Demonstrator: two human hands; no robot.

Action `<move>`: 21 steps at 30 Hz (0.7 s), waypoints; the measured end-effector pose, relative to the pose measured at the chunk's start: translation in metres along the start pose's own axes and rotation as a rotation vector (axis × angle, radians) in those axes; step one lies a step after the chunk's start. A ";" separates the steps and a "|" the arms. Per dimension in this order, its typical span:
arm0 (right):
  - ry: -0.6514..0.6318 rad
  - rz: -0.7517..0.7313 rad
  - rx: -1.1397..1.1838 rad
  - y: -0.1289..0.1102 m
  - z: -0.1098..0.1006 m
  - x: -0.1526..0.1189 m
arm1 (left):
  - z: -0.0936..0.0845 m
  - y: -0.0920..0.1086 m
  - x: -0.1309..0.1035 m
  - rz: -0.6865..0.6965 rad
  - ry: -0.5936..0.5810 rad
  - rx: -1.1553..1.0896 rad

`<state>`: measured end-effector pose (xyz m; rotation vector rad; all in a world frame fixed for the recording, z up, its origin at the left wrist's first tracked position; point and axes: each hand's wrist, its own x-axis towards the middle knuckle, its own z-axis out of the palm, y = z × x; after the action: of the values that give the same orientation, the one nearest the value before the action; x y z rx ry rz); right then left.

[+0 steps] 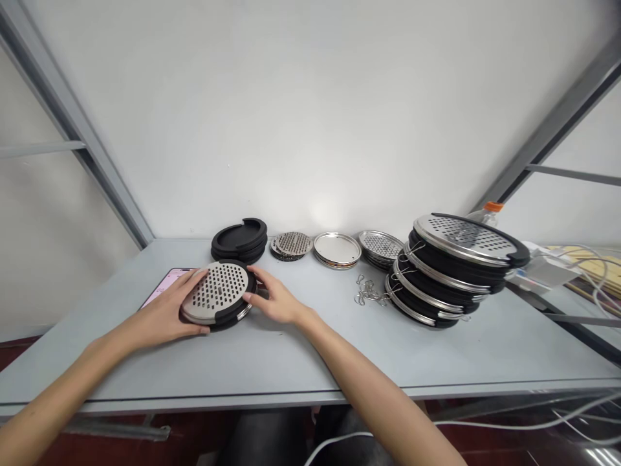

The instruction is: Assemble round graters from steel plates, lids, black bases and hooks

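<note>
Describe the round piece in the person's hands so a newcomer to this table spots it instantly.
On the grey table, look left, just in front of the black round pieces. There, a perforated metal disc with a partly black edge sits between the left hand and right hand. Unlike the similar discs in the tall stack at right, it is held.

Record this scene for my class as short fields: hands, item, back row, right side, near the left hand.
Left hand: gripping the left edge of the round perforated piece
Right hand: at its right rim
Item: metal top, partly black rim
Back row, left to right: black holders, perforated discs, plain metal plates, patterned plates
Right side: tall black-and-silver stack, wire clips beside it
Near left hand: phone, partly hidden
</note>
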<state>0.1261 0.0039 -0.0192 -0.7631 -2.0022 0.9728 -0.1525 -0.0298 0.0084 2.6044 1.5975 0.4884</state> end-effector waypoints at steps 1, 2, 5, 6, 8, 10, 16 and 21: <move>-0.001 -0.020 0.001 -0.003 -0.001 -0.001 | -0.001 0.000 0.000 -0.004 -0.004 0.001; -0.005 -0.042 0.000 -0.005 -0.001 -0.002 | -0.001 -0.001 0.000 -0.004 -0.008 0.001; -0.007 -0.084 -0.028 -0.012 -0.002 -0.004 | -0.002 -0.005 0.000 0.021 -0.005 -0.006; -0.001 -0.087 -0.047 -0.013 -0.002 -0.005 | -0.001 -0.006 0.000 0.029 0.000 -0.008; 0.015 -0.080 -0.090 -0.012 -0.001 -0.005 | -0.001 -0.007 0.000 0.037 0.007 -0.012; 0.024 -0.074 -0.117 -0.010 0.001 -0.004 | -0.002 -0.007 0.001 0.037 0.002 -0.019; -0.001 -0.134 -0.050 -0.015 0.001 -0.003 | -0.007 -0.003 0.003 0.015 -0.080 -0.063; -0.008 -0.201 -0.006 -0.025 -0.001 -0.002 | -0.007 -0.007 0.001 0.011 -0.072 -0.071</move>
<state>0.1234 -0.0101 0.0010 -0.5494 -2.0448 0.8534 -0.1602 -0.0264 0.0138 2.5500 1.5163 0.4377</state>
